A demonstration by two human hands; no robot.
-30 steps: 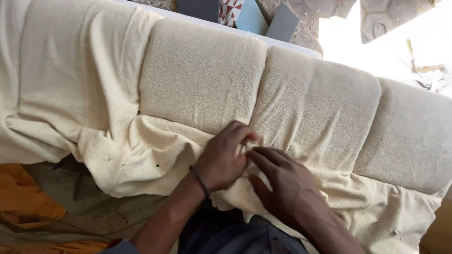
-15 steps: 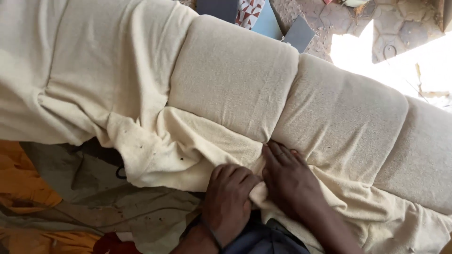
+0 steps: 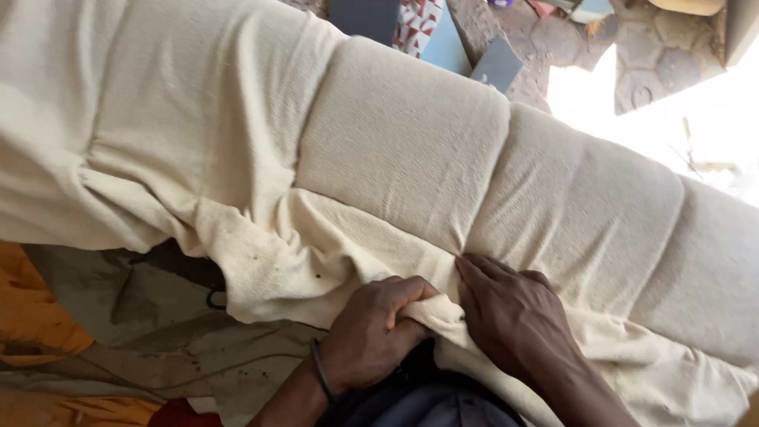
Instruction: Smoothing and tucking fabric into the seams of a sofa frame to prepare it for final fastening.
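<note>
Fingers of the left hand clamp a bunched fold of cream upholstery fabric below the padded cushion, while the right hand, fingers together, presses flat just beside that fold.

Cream fabric drapes the padded cushion (perhaps a sofa back).
</note>
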